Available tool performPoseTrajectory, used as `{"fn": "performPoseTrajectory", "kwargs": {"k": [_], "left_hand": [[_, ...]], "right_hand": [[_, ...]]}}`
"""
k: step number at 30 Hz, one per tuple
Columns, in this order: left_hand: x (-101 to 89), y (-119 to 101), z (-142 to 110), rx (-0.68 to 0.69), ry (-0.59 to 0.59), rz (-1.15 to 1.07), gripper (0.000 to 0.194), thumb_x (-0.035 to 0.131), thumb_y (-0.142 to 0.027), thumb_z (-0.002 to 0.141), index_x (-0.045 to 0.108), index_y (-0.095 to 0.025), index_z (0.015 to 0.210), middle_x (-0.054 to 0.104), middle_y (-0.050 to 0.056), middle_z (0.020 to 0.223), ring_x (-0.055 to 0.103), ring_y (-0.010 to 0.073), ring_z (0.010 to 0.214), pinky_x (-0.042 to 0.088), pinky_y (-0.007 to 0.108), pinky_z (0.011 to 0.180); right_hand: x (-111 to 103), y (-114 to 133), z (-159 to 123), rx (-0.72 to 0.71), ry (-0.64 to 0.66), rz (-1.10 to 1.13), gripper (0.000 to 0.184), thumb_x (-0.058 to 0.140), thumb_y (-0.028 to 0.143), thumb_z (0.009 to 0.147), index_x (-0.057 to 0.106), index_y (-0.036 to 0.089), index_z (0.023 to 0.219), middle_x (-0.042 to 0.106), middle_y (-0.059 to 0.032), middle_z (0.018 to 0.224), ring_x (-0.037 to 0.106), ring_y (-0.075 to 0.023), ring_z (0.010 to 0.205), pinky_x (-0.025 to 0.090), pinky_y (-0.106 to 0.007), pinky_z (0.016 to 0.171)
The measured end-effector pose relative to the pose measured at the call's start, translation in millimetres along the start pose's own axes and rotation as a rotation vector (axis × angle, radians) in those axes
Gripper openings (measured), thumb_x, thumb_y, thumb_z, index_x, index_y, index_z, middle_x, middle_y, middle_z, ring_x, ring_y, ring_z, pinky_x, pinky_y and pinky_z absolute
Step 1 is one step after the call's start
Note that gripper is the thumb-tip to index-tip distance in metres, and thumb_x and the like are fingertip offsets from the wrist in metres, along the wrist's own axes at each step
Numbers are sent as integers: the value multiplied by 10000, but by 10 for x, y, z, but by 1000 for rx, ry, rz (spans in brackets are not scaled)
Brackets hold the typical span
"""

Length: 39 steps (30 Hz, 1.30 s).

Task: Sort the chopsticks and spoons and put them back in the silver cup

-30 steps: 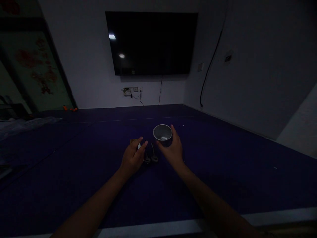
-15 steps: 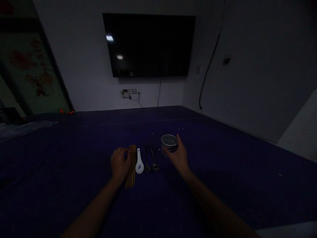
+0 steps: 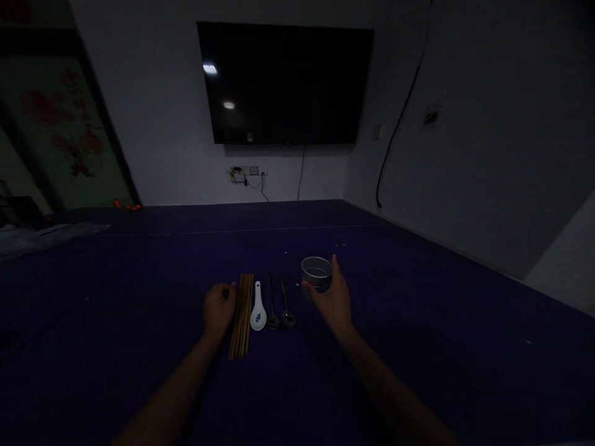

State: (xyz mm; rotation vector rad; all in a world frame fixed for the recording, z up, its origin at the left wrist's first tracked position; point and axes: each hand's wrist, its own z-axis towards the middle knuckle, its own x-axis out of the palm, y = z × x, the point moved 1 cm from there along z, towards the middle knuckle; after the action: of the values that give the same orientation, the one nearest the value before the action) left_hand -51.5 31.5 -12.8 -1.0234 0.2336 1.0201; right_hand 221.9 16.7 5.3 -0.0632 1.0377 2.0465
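My right hand [image 3: 331, 303] is wrapped round a round grey metal tin [image 3: 317, 272], with the thumb on its near left side and a finger at its right. The tin's open top faces up. To the left, my left hand [image 3: 218, 310] has curled fingers with nothing visible in them, just beside a row of wooden chopsticks [image 3: 242, 317]. Right of the chopsticks lie a white soup spoon [image 3: 258, 316] with a blue mark, a dark metal spoon [image 3: 273, 320] and a second metal spoon [image 3: 287, 318]. All of them lie roughly parallel, handles pointing away from me.
A dark blue-purple covering [image 3: 418, 347] spreads under everything. Beyond it, a black television [image 3: 283, 83] hangs on the wall above sockets and cables [image 3: 253, 170]. Crumpled clear plastic [image 3: 51, 238] and small orange items [image 3: 132, 207] lie at the far left.
My left hand has moved slightly left, off the chopsticks' edge, and its fingers have curled in. My right hand stays on the tin. The view has shifted a little.
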Motion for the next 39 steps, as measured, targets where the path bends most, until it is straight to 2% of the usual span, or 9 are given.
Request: {"fn": "performPoseTrajectory", "kwargs": {"k": [4,8,12,16,18,21,24,29,39], "left_hand": [[10,21,17,-63,19,25,410,413,-458,872,581,-185,617,649,62,684,592,176,670,413,271,635],[30,46,14,-106,36,0,399,429,-454,859,606,-185,623,663,51,677,611,174,676,417,256,633],[17,36,-4,-112,149,-20,347,446,-426,863,646,-186,715,694,50,726,643,172,694,435,244,635],[-92,-59,-46,-94,239,213,302,450,-379,878,683,-192,924,732,77,872,678,186,793,436,243,648],[-148,-125,-69,-96,298,357,340,438,-400,889,684,-192,997,733,104,941,685,214,866,450,259,674],[-186,-207,-92,-78,394,472,395,376,-403,919,693,-181,997,729,132,969,688,240,909,470,283,707],[-176,-238,-93,-57,439,502,400,357,-378,930,689,-168,1011,726,143,995,690,247,928,479,293,726],[-138,-208,-77,-19,448,466,357,387,-331,914,703,-183,992,723,141,1024,687,242,940,483,293,742],[-113,-174,-78,6,458,388,363,421,-375,900,711,-229,1064,731,106,1032,687,212,935,473,256,737]], "right_hand": [[-117,220,-15,-112,-136,-91,864,593,594,806,247,214,1499,311,-185,1525,324,-350,1376,363,-558,1035],[-188,472,-102,-302,-231,-37,552,513,415,914,395,236,1422,452,-144,1433,426,-289,1313,404,-516,1021],[-121,606,-248,-479,-34,51,277,468,289,945,623,230,1168,668,-87,1125,616,-209,1061,490,-394,936],[-2,641,-380,-591,234,17,259,434,234,951,686,209,1003,712,-77,992,663,-182,898,522,-332,833],[48,633,-413,-600,380,-48,254,442,209,937,693,205,970,717,-70,958,662,-178,872,520,-313,803],[93,601,-420,-567,563,-124,236,467,195,921,699,214,960,717,-56,944,659,-175,888,507,-287,795],[109,565,-404,-507,648,-135,234,478,207,922,704,226,979,715,-55,988,658,-181,939,495,-285,829],[116,519,-383,-439,627,-106,264,475,214,920,706,221,1046,708,-73,1065,646,-195,1004,489,-313,889],[111,345,-286,-377,575,-113,271,501,249,917,702,194,1091,711,-100,1088,648,-219,1031,482,-349,916]]}}
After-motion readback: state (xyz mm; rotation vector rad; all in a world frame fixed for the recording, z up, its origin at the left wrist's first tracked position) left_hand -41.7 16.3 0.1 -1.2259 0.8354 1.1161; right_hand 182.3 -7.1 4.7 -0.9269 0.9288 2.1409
